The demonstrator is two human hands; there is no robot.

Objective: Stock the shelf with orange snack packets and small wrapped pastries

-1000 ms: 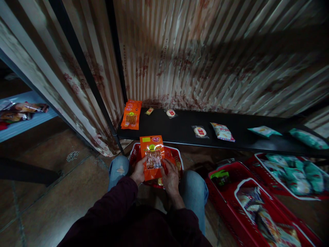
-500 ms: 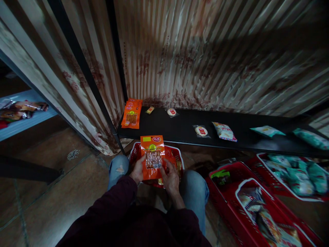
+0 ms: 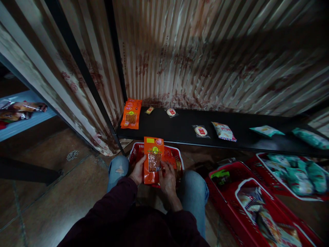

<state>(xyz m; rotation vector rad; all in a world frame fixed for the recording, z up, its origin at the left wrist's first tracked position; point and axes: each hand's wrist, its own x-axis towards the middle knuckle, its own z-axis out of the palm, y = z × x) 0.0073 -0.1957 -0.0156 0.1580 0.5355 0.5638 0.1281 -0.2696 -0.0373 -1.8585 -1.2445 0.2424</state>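
Between the person's knees, in the head view, both hands hold one orange packet just above a red basket. The left hand pinches its left edge. The right hand pinches its lower right side. So each grip is clamped on the packet.

I think the packet is thin and slick, and only its lower half is held. A loose pinch could let it bend, slip and drop into the basket.

Its long side runs away from the person. Its top, with the yellow label, points toward the black shelf. Its printed face looks up.
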